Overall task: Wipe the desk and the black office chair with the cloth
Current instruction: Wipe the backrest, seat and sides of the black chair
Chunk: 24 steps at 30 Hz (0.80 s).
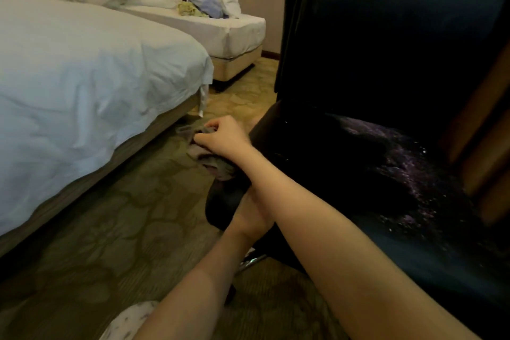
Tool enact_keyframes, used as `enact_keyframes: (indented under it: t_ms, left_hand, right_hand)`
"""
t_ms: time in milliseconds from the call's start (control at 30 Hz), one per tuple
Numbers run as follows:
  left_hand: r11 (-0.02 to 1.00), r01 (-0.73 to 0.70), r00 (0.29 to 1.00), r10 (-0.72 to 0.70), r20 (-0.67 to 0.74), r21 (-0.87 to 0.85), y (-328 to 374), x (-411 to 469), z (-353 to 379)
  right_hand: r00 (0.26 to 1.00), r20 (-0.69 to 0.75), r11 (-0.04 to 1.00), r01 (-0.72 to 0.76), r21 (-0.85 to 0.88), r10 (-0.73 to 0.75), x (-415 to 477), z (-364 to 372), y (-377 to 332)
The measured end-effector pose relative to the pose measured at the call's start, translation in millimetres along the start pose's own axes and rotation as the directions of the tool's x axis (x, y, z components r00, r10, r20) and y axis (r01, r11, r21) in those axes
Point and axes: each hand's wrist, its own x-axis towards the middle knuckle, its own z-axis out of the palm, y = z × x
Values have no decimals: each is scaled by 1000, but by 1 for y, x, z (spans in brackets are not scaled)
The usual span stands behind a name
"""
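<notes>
The bed bounds your workspace on the left. The black office chair stands on the right. The cloth lies along the chair's left edge, bunched in your right hand. Your left hand sits lower on that edge, under the right forearm; its grip cannot be determined.

Black office chair, seat flecked purple-white; grey cloth; white bedding; olive-green carpet with floral pattern; blue and yellow-green clothes far.
</notes>
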Motion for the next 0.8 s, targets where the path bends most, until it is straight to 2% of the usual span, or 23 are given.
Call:
enact_keyframes:
  t_ms: [67, 100, 167, 267, 367, 467, 600, 633, 700, 800]
  left_hand:
    - [997, -71, 981, 65, -184, -26, 9, 2, -13]
    - [991, -134, 945, 137, -297, 31, 4, 9, -4]
    - [958, -272, 903, 288, -318, 93, -4, 15, -2]
    - [961, -266, 902, 278, -330, 82, -3, 16, -5]
    - [947, -303, 863, 322, -389, 109, -7, 13, -1]
    - [946, -309, 855, 321, -408, 99, -9, 14, 1]
    - [947, -301, 848, 321, -422, 114, -9, 17, 2]
    - [944, -302, 844, 328, -424, 130, -8, 17, 3]
    - [940, -299, 837, 340, -428, 162, -8, 17, 6]
    - [944, -290, 834, 331, -441, 160, -8, 16, 7]
  right_hand:
    - [997, -65, 944, -57, -326, 37, 0, -12, 21]
    - [993, -97, 903, -104, -417, 70, -1, -19, 37]
    - [979, -162, 888, -180, -423, 122, -6, -37, 67]
    - [941, -291, 835, -298, -463, 174, -22, -64, 107]
    - [870, -417, 806, -437, -400, 265, -49, -94, 145]
    - [784, -510, 750, -564, -345, 355, -85, -126, 183]
    - [623, -606, 581, -756, -302, 495, -119, -158, 207]
    - [602, -623, 557, -774, -302, 499, -122, -160, 208]
    - [626, -645, 581, -745, -328, 438, -122, -158, 201]
    - [725, -644, 767, -552, -328, 247, -104, -133, 167]
